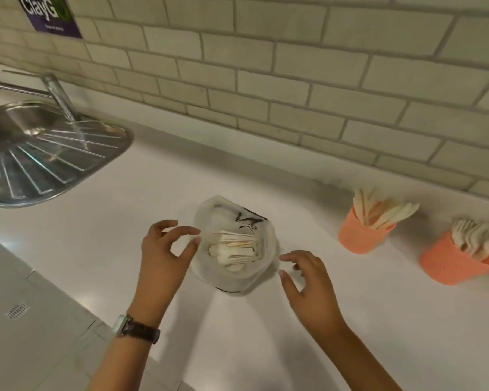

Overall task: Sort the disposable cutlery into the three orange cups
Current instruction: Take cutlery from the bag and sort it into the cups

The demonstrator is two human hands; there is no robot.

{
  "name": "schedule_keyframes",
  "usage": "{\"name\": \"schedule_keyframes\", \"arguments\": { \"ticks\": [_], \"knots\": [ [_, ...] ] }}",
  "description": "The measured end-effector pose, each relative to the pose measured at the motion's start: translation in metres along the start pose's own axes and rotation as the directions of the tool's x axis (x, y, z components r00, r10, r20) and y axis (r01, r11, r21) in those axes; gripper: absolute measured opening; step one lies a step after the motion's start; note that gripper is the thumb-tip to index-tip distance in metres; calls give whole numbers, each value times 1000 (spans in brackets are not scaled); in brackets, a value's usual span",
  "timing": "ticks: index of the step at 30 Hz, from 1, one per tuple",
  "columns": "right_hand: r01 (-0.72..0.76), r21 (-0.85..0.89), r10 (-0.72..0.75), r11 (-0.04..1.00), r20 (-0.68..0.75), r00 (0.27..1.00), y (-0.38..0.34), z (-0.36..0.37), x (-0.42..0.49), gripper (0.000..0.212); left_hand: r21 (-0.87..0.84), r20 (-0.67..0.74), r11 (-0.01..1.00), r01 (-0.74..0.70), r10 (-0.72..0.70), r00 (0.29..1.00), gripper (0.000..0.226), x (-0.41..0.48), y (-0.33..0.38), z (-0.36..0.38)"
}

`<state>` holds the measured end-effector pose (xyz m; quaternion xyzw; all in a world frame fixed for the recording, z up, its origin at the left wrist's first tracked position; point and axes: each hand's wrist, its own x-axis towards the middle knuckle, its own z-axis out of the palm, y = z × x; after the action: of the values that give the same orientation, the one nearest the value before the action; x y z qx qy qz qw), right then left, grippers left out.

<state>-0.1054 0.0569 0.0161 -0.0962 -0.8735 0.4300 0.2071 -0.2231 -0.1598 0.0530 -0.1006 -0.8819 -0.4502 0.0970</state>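
A white plastic bag (209, 215) stands open on the white counter, with a bundle of pale wooden cutlery (233, 246) inside. My left hand (164, 255) hovers at the bag's left rim, fingers spread, fingertips close to the plastic. My right hand (308, 283) is just right of the bag, fingers apart and holding nothing. Two orange cups stand at the right: the nearer-left cup (359, 238) holds wooden knives, the far-right cup (455, 263) holds wooden forks or spoons. A third cup is not in view.
A steel sink with ribbed drainer (54, 162) and tap (60, 97) sits at the far left. A tiled wall (294, 80) runs behind the counter (266, 348). The counter's front edge drops to the floor (26, 320) at lower left.
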Motion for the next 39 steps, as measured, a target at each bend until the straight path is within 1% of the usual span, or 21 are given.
{"name": "schedule_keyframes", "arguments": {
  "ticks": [2, 3, 5, 7, 9, 11, 13, 17, 22, 24, 28, 31, 34, 39],
  "knots": [
    [1, 19, -1, 1000, 52, 999, -17, 18, 19, 19, -22, 111, 999, 31, -29, 993, 15, 11, -5, 5],
    [2, 15, -3, 1000, 105, 994, -25, 26, 31, 19, -22, 172, 999, 44, -40, 984, 15, 16, -7, 9],
    [-5, -47, 17, 999, 269, 963, -36, 47, 54, 25, -6, 285, 998, 67, -62, 956, 20, 25, -12, 16],
    [9, -204, 85, 979, 444, 892, -37, 71, 76, 40, 15, 380, 998, 55, -56, 923, 32, 32, -19, 19],
    [49, -387, 196, 921, 566, 801, -32, 94, 93, 54, 33, 438, 999, 19, -31, 899, 45, 40, -25, 20],
    [134, -548, 285, 826, 610, 739, -29, 109, 103, 62, 13, 463, 1000, 8, -13, 886, 54, 45, -31, 16],
    [191, -623, 346, 759, 634, 692, -28, 116, 110, 63, 2, 480, 1000, -3, 2, 877, 60, 46, -37, 10],
    [224, -624, 376, 749, 678, 632, -26, 116, 123, 46, 26, 482, 1000, 15, -25, 876, 65, 48, -41, -1],
    [280, -615, 339, 737, 695, 634, -24, 107, 129, 21, 63, 433, 998, 22, -47, 900, 66, 49, -38, -10],
    [286, -620, 343, 731, 695, 632, -28, 104, 130, 18, 86, 426, 996, -6, -31, 904, 66, 50, -36, -13],
    [249, -587, 328, 770, 700, 634, -42, 101, 130, 21, 96, 421, 995, -15, -27, 907, 66, 51, -33, -13],
    [239, -534, 269, 811, 703, 658, -56, 92, 130, 24, 96, 430, 995, 1, -43, 902, 65, 52, -36, -14],
    [200, -486, 223, 851, 678, 700, -67, 78, 128, 28, 69, 429, 997, 30, -57, 902, 63, 55, -40, -17],
    [26, -317, 170, 948, 573, 802, -71, 55, 124, 37, -3, 437, 998, 57, -50, 898, 59, 58, -42, -22]
  ]
}}
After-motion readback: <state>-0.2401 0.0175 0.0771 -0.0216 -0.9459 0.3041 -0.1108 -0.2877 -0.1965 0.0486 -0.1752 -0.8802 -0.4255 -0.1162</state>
